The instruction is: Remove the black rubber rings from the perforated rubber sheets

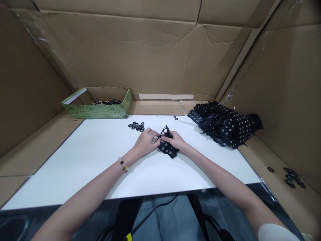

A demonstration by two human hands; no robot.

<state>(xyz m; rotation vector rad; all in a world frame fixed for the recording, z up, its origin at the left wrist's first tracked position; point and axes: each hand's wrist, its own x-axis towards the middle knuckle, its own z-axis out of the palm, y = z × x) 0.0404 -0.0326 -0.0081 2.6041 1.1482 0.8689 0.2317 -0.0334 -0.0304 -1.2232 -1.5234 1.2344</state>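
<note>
Both of my hands meet at the middle of the white table (pixel 95 157). Between them lies a small piece of black fabric with white dots (pixel 167 147). My left hand (pixel 146 142) pinches its left edge with closed fingers. My right hand (pixel 175 139) grips the fabric's top from the right, fingers curled over it. A beaded bracelet (pixel 122 164) circles my left wrist. A small cluster of black rings (pixel 136 126) lies just beyond my left hand.
A green patterned box (pixel 100 108) holding more black rings stands at the back left. A heap of black dotted fabric pieces (pixel 224 123) lies at the back right. A few loose rings (pixel 291 176) sit on cardboard at the right. Cardboard walls enclose the table.
</note>
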